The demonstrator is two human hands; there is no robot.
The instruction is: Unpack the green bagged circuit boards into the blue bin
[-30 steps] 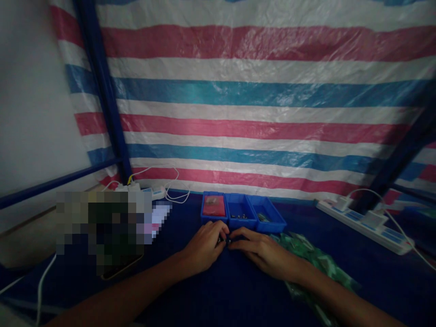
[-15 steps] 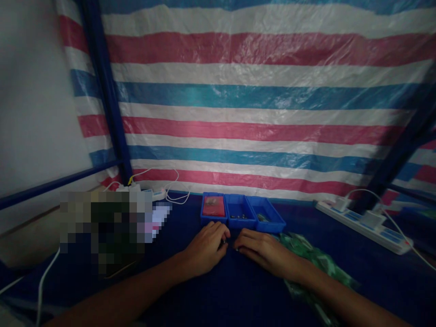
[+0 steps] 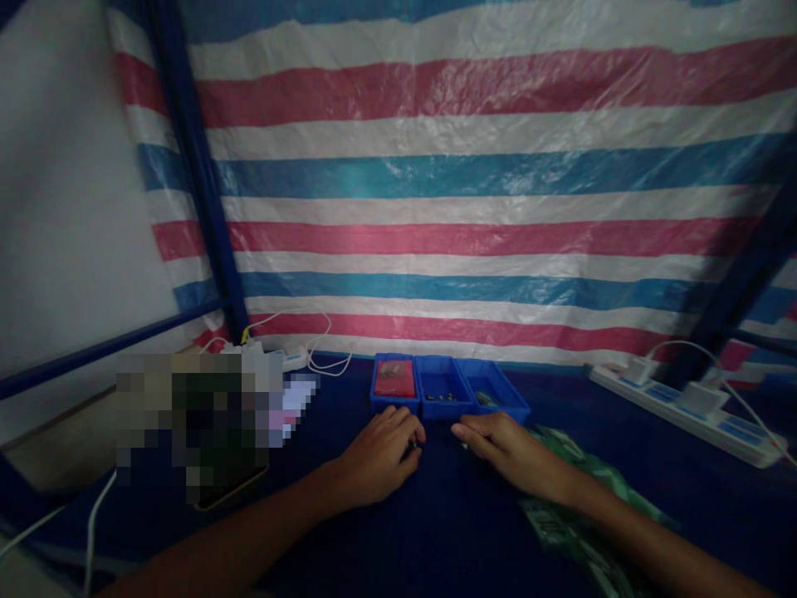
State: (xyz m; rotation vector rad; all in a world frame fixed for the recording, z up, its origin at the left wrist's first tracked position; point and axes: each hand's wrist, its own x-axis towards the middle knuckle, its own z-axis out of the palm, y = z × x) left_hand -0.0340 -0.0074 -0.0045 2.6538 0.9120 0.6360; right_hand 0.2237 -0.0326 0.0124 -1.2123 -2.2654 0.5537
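My left hand is closed in a pinch just in front of the left blue bin. A small dark piece with a shiny spot shows between its thumb and fingers, too small to name. To the right, my right hand is closed, its fingers curled under and its thumb pressed along them. A tiny pale bit shows below its fingertips; I cannot tell what it is. The middle blue bin has several small metal pieces at its bottom. Inside the right blue bin lie some small items, unclear in the dim light.
A red packet lies in the left bin. Green plastic bags lie under and beside my right forearm. A white power strip with plugged-in adapters is at the right. Cables and a pixelated area occupy the left. Striped sheeting hangs behind.
My right hand has moved to the right, widening the gap from my left hand. The left hand keeps its pinch in nearly the same place. The view has shifted slightly.
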